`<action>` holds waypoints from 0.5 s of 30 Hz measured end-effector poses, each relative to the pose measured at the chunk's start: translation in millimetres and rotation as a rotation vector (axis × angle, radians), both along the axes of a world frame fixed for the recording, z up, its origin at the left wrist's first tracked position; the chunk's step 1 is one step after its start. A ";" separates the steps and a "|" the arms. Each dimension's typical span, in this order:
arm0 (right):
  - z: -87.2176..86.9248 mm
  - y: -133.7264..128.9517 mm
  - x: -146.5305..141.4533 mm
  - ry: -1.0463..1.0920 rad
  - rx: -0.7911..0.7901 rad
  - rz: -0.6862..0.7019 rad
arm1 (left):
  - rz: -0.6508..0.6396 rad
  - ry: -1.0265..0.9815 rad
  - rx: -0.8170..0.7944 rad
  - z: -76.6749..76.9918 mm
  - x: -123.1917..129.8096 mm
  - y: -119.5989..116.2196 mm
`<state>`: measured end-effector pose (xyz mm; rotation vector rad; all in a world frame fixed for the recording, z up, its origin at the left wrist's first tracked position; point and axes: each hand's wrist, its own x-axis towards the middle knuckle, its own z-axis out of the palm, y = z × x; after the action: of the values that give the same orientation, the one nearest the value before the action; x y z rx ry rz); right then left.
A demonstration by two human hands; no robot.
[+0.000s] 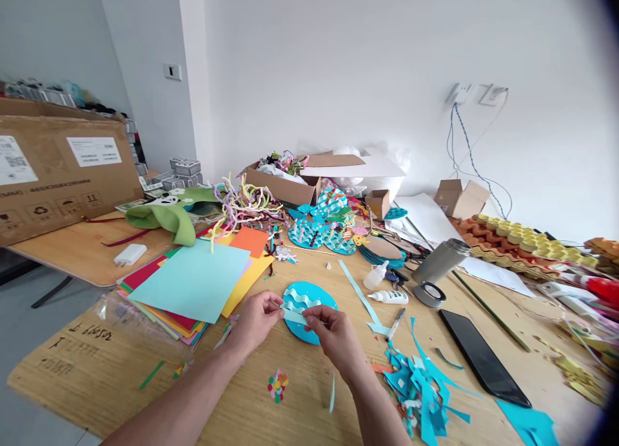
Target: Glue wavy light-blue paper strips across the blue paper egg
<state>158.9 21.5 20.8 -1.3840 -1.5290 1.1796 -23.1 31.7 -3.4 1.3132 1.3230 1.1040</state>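
Between my two hands stretches a narrow pale blue paper strip [294, 316], pinched at its left end by my left hand [261, 316] and at its right end by my right hand [333, 336]. Just beneath it lies a round blue disc [325, 296] on the table. Wavy pale strips [300, 296] cross the disc's upper part. My hands cover parts of the disc's lower left and right edges. A small heap of coloured paper dots [278, 386] lies nearer to me.
A stack of coloured paper [193, 281] lies left. Two white glue bottles [389, 297], a pen [396, 322], blue scraps [425, 388], a black phone [483, 356] and a metal flask [442, 259] are right. Decorated blue discs [307, 233] and pipe cleaners [246, 204] lie behind.
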 end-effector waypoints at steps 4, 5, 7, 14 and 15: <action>4.7 -2.3 -0.6 -0.037 -0.019 0.006 | -0.015 0.021 0.004 1.1 0.3 -1.2; 5.3 -2.6 -0.7 -0.045 -0.027 0.007 | -0.019 0.026 0.006 1.2 0.4 -1.3; 5.0 -2.8 -1.1 -0.049 -0.037 0.000 | -0.023 0.036 0.012 1.1 0.6 -1.6; -1.5 -1.1 -3.4 -0.075 -0.060 -0.023 | -0.017 0.103 0.047 -1.4 1.1 -2.1; -1.9 -1.1 -3.8 -0.084 -0.059 -0.020 | -0.017 0.114 0.057 -1.9 1.1 -2.1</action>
<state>155.1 20.3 18.9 -1.5014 -1.5451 1.1760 -22.0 29.6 -5.3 1.4449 1.3702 1.0751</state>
